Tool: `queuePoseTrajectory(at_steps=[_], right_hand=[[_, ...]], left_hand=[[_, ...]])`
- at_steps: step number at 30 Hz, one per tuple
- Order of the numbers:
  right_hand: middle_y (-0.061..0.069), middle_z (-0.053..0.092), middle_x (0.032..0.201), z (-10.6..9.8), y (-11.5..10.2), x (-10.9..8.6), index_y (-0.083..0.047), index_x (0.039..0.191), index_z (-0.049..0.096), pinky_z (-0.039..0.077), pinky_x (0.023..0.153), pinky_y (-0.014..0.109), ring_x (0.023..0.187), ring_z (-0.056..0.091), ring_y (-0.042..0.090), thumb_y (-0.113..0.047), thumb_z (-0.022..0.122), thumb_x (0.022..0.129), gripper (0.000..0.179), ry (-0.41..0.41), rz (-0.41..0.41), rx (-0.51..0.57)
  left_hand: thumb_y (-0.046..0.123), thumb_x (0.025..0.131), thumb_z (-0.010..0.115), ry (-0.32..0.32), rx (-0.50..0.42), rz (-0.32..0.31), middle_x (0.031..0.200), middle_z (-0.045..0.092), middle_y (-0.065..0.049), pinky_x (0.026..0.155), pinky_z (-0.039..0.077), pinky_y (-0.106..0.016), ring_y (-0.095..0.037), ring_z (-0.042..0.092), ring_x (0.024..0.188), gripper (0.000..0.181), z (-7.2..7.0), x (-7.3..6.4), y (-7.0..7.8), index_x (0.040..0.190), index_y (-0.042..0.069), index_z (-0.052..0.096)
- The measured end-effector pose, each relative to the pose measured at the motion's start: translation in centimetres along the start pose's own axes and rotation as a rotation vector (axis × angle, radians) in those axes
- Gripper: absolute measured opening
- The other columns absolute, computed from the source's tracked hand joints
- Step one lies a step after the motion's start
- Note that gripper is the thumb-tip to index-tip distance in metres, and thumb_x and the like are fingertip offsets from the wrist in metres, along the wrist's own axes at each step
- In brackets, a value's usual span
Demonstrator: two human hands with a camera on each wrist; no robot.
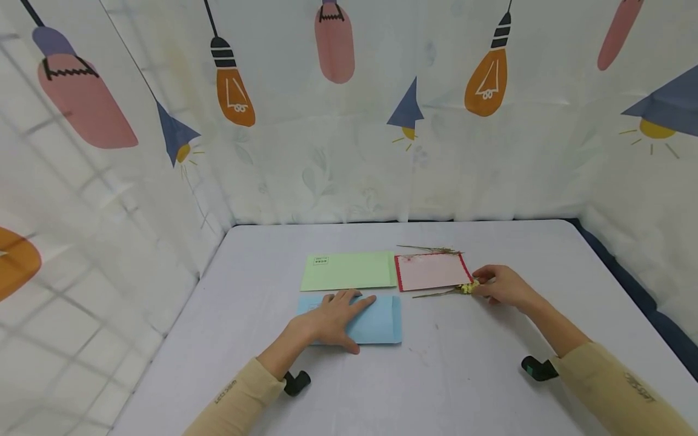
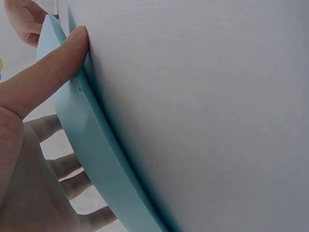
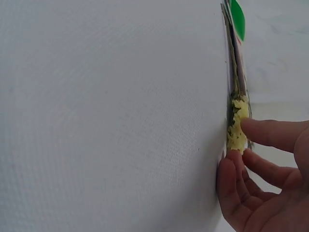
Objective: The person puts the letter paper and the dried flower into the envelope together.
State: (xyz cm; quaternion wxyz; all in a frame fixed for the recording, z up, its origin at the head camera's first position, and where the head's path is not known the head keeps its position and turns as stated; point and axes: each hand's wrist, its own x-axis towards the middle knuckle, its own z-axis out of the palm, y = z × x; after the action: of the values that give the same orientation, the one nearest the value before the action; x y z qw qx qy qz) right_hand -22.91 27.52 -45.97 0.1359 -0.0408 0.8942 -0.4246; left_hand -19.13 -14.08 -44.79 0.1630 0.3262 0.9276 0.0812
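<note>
A light blue envelope lies on the near side of the table. My left hand spreads over it with fingers apart, the thumb at its near edge; in the left wrist view the thumb touches that edge. My right hand pinches the yellow head of a flower sprig between thumb and fingertips. Its thin stem points left along the near edge of a pink card with a red border. In the right wrist view the yellow blossoms sit at the fingertips.
A green envelope lies behind the blue one, left of the card. Another thin sprig lies along the card's far edge. The white table meets a patterned curtain at the back and sides.
</note>
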Motion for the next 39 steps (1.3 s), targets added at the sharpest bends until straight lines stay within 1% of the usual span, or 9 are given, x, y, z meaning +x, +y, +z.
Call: queuePoseTrajectory(at_steps=[5, 9, 13, 16, 20, 25, 30, 39], right_hand=[[0.012, 0.060, 0.099, 0.3, 0.3, 0.3, 0.007, 0.119, 0.067, 0.052, 0.061, 0.033, 0.073, 0.058, 0.021, -0.010, 0.075, 0.092, 0.033, 0.008, -0.023, -0.069], [0.009, 0.060, 0.093, 0.2, 0.2, 0.1, 0.005, 0.110, 0.069, 0.052, 0.061, 0.033, 0.072, 0.058, 0.020, -0.010, 0.077, 0.090, 0.026, -0.004, -0.023, -0.084], [0.008, 0.062, 0.093, -0.1, 0.0, -0.4, 0.004, 0.106, 0.068, 0.053, 0.063, 0.033, 0.075, 0.059, 0.021, -0.011, 0.077, 0.090, 0.024, -0.034, -0.006, -0.076], [0.008, 0.063, 0.093, -0.5, 0.0, -0.8, 0.004, 0.106, 0.067, 0.054, 0.065, 0.034, 0.078, 0.059, 0.022, -0.012, 0.077, 0.091, 0.024, -0.066, -0.002, -0.062], [0.008, 0.063, 0.092, -1.1, 0.1, -1.1, 0.005, 0.108, 0.067, 0.055, 0.067, 0.034, 0.081, 0.060, 0.023, -0.013, 0.076, 0.092, 0.025, -0.109, -0.017, -0.036], [0.008, 0.065, 0.095, -1.6, 0.2, -1.4, 0.006, 0.112, 0.067, 0.057, 0.072, 0.032, 0.084, 0.062, 0.022, -0.014, 0.076, 0.094, 0.029, -0.162, -0.031, 0.041], [0.010, 0.068, 0.098, -1.5, 0.0, -1.6, 0.006, 0.114, 0.068, 0.058, 0.077, 0.032, 0.087, 0.066, 0.022, -0.014, 0.077, 0.093, 0.030, -0.205, -0.041, 0.126], [0.009, 0.069, 0.099, -0.6, -0.5, -1.6, 0.005, 0.114, 0.068, 0.058, 0.079, 0.031, 0.089, 0.066, 0.023, -0.014, 0.076, 0.094, 0.028, -0.250, -0.067, 0.152]], left_hand=[[0.048, 0.079, 0.088, 0.000, -0.001, 0.000, 0.158, 0.031, -0.012, 0.112, 0.028, -0.058, -0.034, 0.031, 0.145, 0.107, 0.0, 0.1, -0.1, 0.164, 0.023, 0.028], [0.048, 0.079, 0.088, -0.002, 0.000, -0.002, 0.158, 0.031, -0.012, 0.112, 0.028, -0.058, -0.035, 0.032, 0.144, 0.107, 0.1, 0.0, -0.1, 0.164, 0.023, 0.028], [0.048, 0.080, 0.088, -0.007, -0.005, -0.004, 0.158, 0.031, -0.011, 0.112, 0.027, -0.059, -0.035, 0.032, 0.144, 0.106, 0.1, 0.0, -0.1, 0.164, 0.023, 0.028], [0.048, 0.080, 0.088, -0.012, -0.005, -0.008, 0.158, 0.031, -0.011, 0.112, 0.027, -0.058, -0.034, 0.031, 0.145, 0.106, 0.0, 0.0, 0.0, 0.164, 0.023, 0.028], [0.047, 0.080, 0.088, -0.011, -0.002, -0.008, 0.159, 0.031, -0.011, 0.112, 0.028, -0.058, -0.033, 0.030, 0.146, 0.107, 0.0, 0.0, 0.0, 0.164, 0.023, 0.028], [0.046, 0.080, 0.089, -0.010, -0.010, -0.004, 0.159, 0.030, -0.012, 0.111, 0.029, -0.056, -0.032, 0.029, 0.146, 0.106, -0.1, 0.0, 0.0, 0.164, 0.022, 0.028], [0.045, 0.080, 0.088, -0.011, -0.015, -0.005, 0.158, 0.031, -0.011, 0.111, 0.029, -0.056, -0.033, 0.031, 0.145, 0.106, -0.1, 0.1, 0.0, 0.164, 0.022, 0.029], [0.046, 0.079, 0.089, -0.013, -0.011, -0.006, 0.157, 0.031, -0.011, 0.111, 0.029, -0.057, -0.033, 0.031, 0.144, 0.106, -0.2, 0.2, 0.1, 0.164, 0.021, 0.029]])
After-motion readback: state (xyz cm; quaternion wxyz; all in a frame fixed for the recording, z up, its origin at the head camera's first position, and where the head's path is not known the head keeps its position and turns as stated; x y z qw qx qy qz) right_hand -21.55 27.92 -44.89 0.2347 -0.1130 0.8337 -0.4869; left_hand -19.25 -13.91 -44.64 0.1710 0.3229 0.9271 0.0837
